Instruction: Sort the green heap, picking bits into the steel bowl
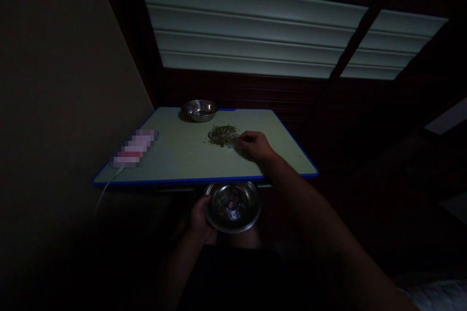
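My left hand [202,215] grips the left rim of a shiny metal bowl [252,211], held below the table's front edge above my lap. Some small greenish bits and a dark and reddish patch show inside this bowl, too dim to name. On the table lies a loose pile of small green beans or seeds [222,135]. At the pile's right edge is my right hand [255,145], its thumb and fingers pinched together just over the tabletop. Whatever the pinch holds, if anything, is too small to see.
A second metal bowl [203,116] stands at the back of the pale table [175,165], which has a blue edge. A blurred-out pinkish phone-like object [134,149] lies at the left, with a white cable [104,189] hanging off the edge. Behind is a dark-framed slatted panel [248,29].
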A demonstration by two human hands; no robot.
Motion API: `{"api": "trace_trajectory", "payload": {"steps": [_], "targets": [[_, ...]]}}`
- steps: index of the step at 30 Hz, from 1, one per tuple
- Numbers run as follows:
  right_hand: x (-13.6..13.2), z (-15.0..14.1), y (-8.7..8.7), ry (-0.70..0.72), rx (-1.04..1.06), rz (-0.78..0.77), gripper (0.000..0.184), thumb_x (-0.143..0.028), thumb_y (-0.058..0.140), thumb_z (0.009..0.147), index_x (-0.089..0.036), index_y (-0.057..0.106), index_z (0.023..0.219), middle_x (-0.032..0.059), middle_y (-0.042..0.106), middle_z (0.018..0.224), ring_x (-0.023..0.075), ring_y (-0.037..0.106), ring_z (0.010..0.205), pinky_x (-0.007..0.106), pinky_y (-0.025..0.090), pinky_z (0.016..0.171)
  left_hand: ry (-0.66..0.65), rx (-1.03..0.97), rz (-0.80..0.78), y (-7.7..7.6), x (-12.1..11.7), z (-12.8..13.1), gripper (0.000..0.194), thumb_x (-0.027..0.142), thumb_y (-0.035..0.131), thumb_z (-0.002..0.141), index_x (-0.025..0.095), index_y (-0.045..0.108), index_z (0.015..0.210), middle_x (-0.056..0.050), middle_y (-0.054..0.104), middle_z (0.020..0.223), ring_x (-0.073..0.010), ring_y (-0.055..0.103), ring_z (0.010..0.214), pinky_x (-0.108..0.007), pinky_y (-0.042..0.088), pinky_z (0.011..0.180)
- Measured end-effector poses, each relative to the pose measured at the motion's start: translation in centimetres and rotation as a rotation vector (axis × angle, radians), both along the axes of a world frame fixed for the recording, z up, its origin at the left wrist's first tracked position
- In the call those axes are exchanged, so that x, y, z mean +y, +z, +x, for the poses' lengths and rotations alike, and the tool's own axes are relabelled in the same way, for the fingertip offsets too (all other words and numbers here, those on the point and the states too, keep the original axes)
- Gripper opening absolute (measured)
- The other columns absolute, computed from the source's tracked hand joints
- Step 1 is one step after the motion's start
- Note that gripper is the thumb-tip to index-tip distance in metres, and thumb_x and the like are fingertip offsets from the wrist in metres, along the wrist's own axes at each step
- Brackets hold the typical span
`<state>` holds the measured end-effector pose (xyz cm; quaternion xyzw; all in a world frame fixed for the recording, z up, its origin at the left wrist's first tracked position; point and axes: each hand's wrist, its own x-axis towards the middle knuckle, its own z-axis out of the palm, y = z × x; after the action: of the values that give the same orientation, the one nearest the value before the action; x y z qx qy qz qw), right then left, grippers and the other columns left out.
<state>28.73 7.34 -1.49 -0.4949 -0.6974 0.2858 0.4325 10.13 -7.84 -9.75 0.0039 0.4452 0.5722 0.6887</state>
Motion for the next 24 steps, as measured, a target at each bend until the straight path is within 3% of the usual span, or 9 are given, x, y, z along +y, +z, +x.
{"api": "trace_trajectory", "payload": {"steps": [8, 12, 15, 20, 24], "targets": [[0.1, 0.0, 0.6, -0.001, 0.042, -0.070, 0.017, -0.027, 0.066, 0.067, -0.014, 0.070, 0.079, 0.0048, 0.070, 0.078, 0.0142, 0.060, 0.071, 0.028, 0.048, 0.072, -0.021, -0.033, 0.037, -0.2, -0.1, 0.0, 0.010, 0.020, 0.063, 0.067, 0.013, 0.069, 0.072, -0.007, 0.072, 0.066, -0.0223, 0.067, 0.062, -0.032, 0.054, 0.062], [1.2, -0.4, 1.7, -0.021, -0.038, -0.239, 0.015, -0.023, 0.071, 0.061, -0.014, 0.068, 0.072, 0.0018, 0.065, 0.065, 0.0115, 0.053, 0.057, 0.025, 0.043, 0.058, -0.027, -0.021, 0.034, 0.3, -0.1, 0.2, 0.012, 0.020, 0.061, 0.068, 0.014, 0.070, 0.073, -0.007, 0.073, 0.069, -0.0219, 0.068, 0.064, -0.032, 0.055, 0.061], [1.9, -0.9, 2.2, -0.049, -0.089, -0.318, 0.010, -0.018, 0.070, 0.059, -0.015, 0.067, 0.069, -0.0004, 0.062, 0.059, 0.0106, 0.051, 0.054, 0.024, 0.041, 0.056, -0.003, -0.015, 0.031, 0.3, 0.0, 0.3, 0.011, 0.019, 0.061, 0.068, 0.015, 0.070, 0.070, -0.007, 0.073, 0.067, -0.0206, 0.068, 0.062, -0.030, 0.054, 0.059], [1.7, -1.6, 1.1, -0.162, -0.041, -0.187, 0.006, -0.021, 0.063, 0.067, -0.016, 0.065, 0.067, 0.0004, 0.062, 0.064, 0.0119, 0.054, 0.060, 0.024, 0.041, 0.058, -0.011, -0.002, 0.053, 0.2, -0.1, 0.2, 0.014, 0.020, 0.062, 0.069, 0.013, 0.072, 0.076, -0.008, 0.075, 0.072, -0.0218, 0.069, 0.066, -0.032, 0.055, 0.062], [1.4, -1.6, -0.1, -0.148, -0.002, -0.122, 0.010, -0.026, 0.063, 0.069, -0.016, 0.065, 0.069, 0.0008, 0.064, 0.065, 0.0124, 0.054, 0.061, 0.025, 0.043, 0.061, -0.013, -0.004, 0.041, 0.1, -0.2, 0.2, 0.014, 0.020, 0.060, 0.070, 0.012, 0.071, 0.074, -0.008, 0.074, 0.070, -0.0215, 0.069, 0.066, -0.031, 0.056, 0.062]]}}
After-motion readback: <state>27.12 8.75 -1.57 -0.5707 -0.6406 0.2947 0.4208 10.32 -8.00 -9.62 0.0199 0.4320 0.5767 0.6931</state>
